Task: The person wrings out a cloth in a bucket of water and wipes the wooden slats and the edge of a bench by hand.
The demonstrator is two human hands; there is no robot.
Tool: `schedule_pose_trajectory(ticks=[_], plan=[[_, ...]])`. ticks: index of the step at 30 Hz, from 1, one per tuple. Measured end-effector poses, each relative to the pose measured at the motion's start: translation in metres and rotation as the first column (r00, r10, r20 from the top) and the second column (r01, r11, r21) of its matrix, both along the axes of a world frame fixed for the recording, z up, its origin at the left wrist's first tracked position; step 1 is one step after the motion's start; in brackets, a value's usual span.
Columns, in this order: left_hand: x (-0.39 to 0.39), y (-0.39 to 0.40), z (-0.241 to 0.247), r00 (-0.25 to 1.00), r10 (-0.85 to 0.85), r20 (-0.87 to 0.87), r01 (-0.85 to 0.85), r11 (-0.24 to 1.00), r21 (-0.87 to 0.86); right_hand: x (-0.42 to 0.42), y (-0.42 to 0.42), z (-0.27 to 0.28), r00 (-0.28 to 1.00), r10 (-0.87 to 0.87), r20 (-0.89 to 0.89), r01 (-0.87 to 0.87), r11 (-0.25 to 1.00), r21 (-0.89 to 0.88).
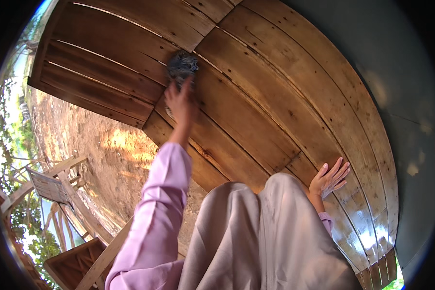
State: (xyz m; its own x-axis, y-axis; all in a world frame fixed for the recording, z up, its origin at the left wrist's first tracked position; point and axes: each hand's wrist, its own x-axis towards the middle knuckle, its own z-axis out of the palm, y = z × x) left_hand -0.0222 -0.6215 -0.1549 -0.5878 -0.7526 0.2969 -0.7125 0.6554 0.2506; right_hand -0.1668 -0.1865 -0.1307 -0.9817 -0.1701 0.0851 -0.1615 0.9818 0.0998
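Note:
My left hand point(181, 103), blurred by motion, reaches out over a dark grey rumpled thing point(182, 67) on the wooden planks point(246, 112). Its fingers are spread and overlap the near end of this thing; a small greyish bit shows beside the wrist. Whether it is a bunched cloth or a small furry animal is unclear, and my palm hides whether I grip it. On the right, beside my knee, my right hand point(328, 179) rests on the planks with its fingers extended, holding nothing.
My knees point(253, 203) are bent at the front edge of the plank platform. A dark grey wall or panel point(395, 72) runs along its right side. Bare earth point(112, 145) lies below left, with a timber frame point(67, 188) and a wooden box-like piece point(74, 257).

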Motion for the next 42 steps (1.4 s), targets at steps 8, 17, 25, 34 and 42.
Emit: schedule_pose_trajectory(ticks=[8, 17, 25, 34, 42], plan=[[0.13, 0.223, 0.021, 0.69, -0.709, 0.146, 0.627, 0.686, 0.369, 0.001, -0.001, 0.002, 0.999, 0.011, -0.039, -0.011, 1.0, -0.013], [0.123, 0.0, 0.003, 0.959, 0.259, 0.116, -0.255, 0.966, -0.047, 0.001, -0.001, 0.0, 0.997, 0.022, -0.069, -0.025, 0.999, -0.046], [0.155, 0.248, 0.004, 0.903, -0.428, 0.042, 0.373, 0.827, 0.422, 0.002, -0.003, 0.003, 0.999, 0.0, -0.037, -0.001, 1.0, -0.02], [0.157, 0.039, -0.011, 0.928, 0.328, 0.178, -0.33, 0.944, -0.021, 0.003, 0.0, -0.003, 0.999, 0.018, -0.048, -0.021, 0.999, -0.05], [0.146, 0.188, 0.0, 0.807, 0.512, -0.294, -0.357, 0.819, 0.449, 0.002, -0.002, 0.004, 0.999, 0.008, -0.043, -0.01, 0.999, -0.035]])
